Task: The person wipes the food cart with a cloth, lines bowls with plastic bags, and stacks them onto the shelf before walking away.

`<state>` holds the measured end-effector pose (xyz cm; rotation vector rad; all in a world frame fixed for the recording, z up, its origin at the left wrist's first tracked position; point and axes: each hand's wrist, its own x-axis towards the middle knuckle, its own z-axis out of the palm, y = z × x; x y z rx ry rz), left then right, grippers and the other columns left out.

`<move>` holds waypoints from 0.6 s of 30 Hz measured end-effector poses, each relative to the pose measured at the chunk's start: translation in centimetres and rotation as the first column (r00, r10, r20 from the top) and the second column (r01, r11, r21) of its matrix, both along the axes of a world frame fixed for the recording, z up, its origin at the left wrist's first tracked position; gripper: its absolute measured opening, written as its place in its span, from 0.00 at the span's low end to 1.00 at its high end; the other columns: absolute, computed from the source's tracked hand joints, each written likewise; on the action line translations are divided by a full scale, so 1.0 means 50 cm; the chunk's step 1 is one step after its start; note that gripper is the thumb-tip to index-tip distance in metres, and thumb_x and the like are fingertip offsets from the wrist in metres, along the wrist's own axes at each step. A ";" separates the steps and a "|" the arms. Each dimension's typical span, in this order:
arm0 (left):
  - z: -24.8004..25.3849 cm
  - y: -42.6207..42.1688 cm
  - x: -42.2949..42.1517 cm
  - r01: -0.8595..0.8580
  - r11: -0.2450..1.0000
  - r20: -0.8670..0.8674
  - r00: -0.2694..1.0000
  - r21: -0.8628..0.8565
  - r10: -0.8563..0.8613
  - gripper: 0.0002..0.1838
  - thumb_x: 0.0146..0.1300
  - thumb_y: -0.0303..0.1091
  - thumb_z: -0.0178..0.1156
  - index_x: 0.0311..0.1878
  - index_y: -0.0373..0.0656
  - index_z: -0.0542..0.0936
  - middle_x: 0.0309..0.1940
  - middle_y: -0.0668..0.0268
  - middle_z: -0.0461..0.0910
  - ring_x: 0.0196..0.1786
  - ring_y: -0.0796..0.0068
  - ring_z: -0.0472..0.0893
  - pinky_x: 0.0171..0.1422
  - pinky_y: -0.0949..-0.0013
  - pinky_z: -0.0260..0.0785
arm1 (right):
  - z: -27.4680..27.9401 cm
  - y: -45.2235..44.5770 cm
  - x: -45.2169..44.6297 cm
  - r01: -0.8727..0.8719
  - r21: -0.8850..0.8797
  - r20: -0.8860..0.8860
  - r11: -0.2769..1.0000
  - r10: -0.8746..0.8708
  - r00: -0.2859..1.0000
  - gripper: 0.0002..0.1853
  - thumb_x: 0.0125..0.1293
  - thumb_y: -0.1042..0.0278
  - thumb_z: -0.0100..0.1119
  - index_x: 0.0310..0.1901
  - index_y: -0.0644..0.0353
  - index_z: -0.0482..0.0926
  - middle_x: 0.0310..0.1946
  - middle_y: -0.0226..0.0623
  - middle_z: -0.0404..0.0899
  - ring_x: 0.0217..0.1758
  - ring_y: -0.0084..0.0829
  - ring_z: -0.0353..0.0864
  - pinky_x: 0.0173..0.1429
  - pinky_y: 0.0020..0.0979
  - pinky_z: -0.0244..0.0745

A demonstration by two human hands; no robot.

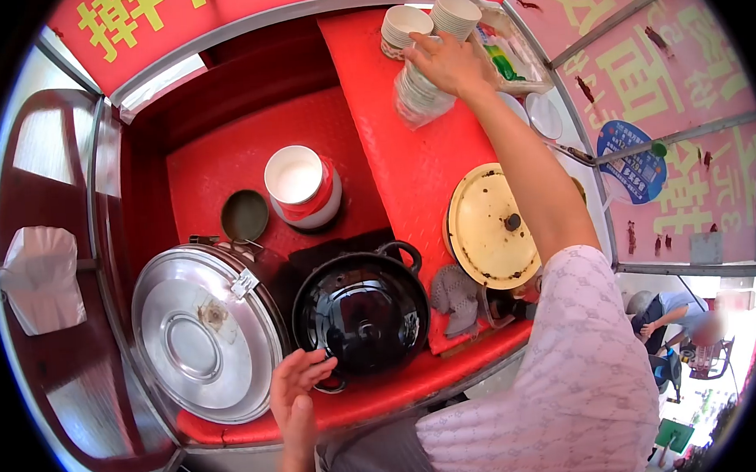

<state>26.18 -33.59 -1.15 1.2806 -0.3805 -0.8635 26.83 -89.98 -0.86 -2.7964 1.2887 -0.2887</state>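
Observation:
My right hand [451, 62] reaches across the red counter to the back, its fingers bent over the top of a stack of paper cups in a clear plastic bag [423, 101]. Just behind it stand two more stacks: paper cups [405, 24] on the left and paper cups [456, 13] on the right. My left hand [299, 393] hovers low in front, open and holding nothing visible. Nearest to it is a black lidded pot [363, 308], close to its front handle; I cannot tell whether they touch.
Left of the pot lies a large metal lid [198, 332]. A white tub [295, 176] and a small dark bowl [245, 215] stand behind. At right are a yellow lid [491, 223], a grey cloth [457, 300] and a tray [505, 57]. People appear outside at far right.

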 end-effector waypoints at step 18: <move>0.013 -0.026 -0.014 0.095 0.995 0.063 0.993 0.035 -0.097 0.39 0.70 0.58 0.59 0.67 0.30 0.68 0.58 0.46 0.79 0.56 0.53 0.84 0.62 0.57 0.75 | -0.049 0.049 0.007 0.051 -0.060 -0.021 0.997 -0.053 0.998 0.40 0.61 0.30 0.59 0.74 0.30 0.64 0.72 0.46 0.62 0.75 0.61 0.58 0.67 0.66 0.66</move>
